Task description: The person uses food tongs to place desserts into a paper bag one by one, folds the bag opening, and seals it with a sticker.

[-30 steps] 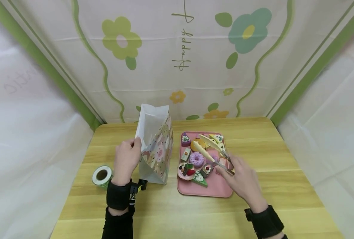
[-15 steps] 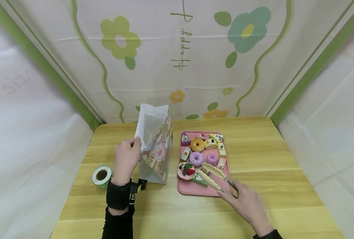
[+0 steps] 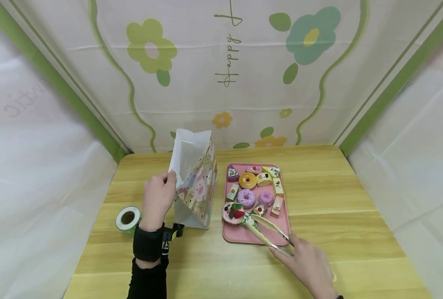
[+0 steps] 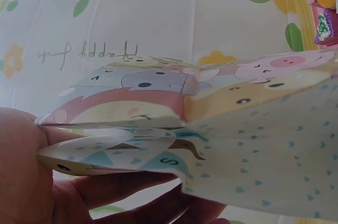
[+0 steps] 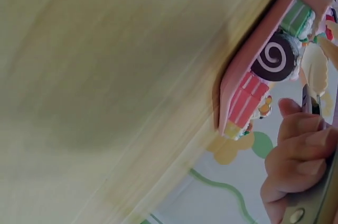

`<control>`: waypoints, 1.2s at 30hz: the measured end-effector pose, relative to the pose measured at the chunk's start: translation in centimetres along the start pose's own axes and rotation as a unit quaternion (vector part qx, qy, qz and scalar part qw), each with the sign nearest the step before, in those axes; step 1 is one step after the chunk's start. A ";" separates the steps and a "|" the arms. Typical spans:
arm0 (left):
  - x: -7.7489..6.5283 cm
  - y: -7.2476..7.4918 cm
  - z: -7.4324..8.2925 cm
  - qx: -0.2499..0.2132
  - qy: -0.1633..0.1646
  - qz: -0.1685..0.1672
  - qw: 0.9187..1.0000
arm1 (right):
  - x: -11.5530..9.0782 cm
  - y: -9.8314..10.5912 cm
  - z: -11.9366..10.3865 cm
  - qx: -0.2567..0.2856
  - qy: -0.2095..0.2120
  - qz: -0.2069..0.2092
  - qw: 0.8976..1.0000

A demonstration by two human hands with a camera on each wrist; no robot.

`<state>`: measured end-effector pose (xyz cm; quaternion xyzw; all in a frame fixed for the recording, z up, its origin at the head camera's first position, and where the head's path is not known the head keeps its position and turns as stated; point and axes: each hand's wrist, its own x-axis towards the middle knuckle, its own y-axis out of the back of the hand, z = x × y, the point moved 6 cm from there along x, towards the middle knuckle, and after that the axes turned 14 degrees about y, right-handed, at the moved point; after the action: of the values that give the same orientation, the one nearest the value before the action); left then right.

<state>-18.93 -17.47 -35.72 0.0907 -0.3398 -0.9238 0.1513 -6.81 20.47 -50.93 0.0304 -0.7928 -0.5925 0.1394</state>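
Observation:
My left hand [image 3: 158,197] pinches the near top edge of a white-lined paper bag [image 3: 201,185] printed with cartoon animals. The bag stands upright with its mouth spread. In the left wrist view, thumb and fingers lie on either side of the bag's folded edge [image 4: 121,160]. My right hand [image 3: 310,262] grips kitchen tongs [image 3: 268,224] with beige tips and metal handles. Their spread tips reach over the pink tray [image 3: 234,236] to either side of a green triangular cake slice [image 3: 248,218]. Beside that slice sit a fruit-topped round cake [image 3: 230,213] and a chocolate Swiss roll [image 5: 274,57].
More toy pastries fill the tray's far part, among them an orange donut [image 3: 248,180], a purple sprinkled donut [image 3: 246,199] and a pink layered slice [image 3: 276,207]. Left of the bag, a green-sided roll of tape or stickers [image 3: 127,219] lies on the wooden table [image 3: 341,195].
The tongs have moved from over the tray's far middle toward its near edge, and their tips now straddle the green slice. My left hand and the bag have stayed put.

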 end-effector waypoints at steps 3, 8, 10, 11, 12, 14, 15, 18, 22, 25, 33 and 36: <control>0.1 0.0 0.0 -0.002 0.004 -0.002 1.000 | -0.2 -0.1 -0.1 -0.007 0.000 -0.001 1.000; 0.2 0.0 -0.1 -0.014 0.014 -0.008 1.000 | -0.2 -0.5 0.0 -0.003 -0.018 -0.011 1.000; 0.2 0.0 -0.1 -0.015 0.017 -0.011 1.000 | -0.1 -0.7 -0.1 -0.003 -0.020 -0.014 1.000; 0.2 0.0 -0.1 -0.014 0.018 -0.012 1.000 | 0.0 -0.8 -0.2 -0.003 -0.019 -0.014 1.000; 0.2 0.0 -0.1 -0.014 0.017 -0.012 1.000 | 0.1 -0.9 -0.3 -0.006 -0.018 -0.016 1.000; 0.2 0.0 -0.1 -0.013 0.015 -0.011 1.000 | 0.2 -1.1 -0.6 -0.010 -0.018 -0.015 1.000; 0.1 0.0 -0.1 -0.013 0.015 -0.010 1.000 | 0.2 -1.1 -0.8 -0.012 -0.019 -0.015 1.000; 0.1 0.0 -0.1 -0.011 0.013 -0.007 1.000 | 0.1 -1.5 -1.2 -0.015 -0.031 -0.032 0.999; 0.0 -0.1 -0.1 -0.009 0.011 -0.007 1.000 | 0.0 -2.1 -1.6 -0.011 -0.048 -0.060 0.997; 0.0 -0.1 -0.1 -0.010 0.010 -0.006 1.000 | 0.1 -2.3 -1.8 -0.002 -0.055 -0.060 0.997; 0.1 -0.1 -0.2 -0.017 0.015 -0.009 1.000 | 0.6 -3.0 -2.1 0.010 -0.046 -0.043 0.998; 0.1 -0.1 -0.3 -0.018 0.016 -0.010 1.000 | 0.7 -3.2 -2.1 0.012 -0.045 -0.046 0.998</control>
<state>-18.95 -17.60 -35.97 0.1062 -0.3197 -0.9298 0.1486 -7.35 17.37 -53.29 0.0419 -0.8030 -0.5897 0.0754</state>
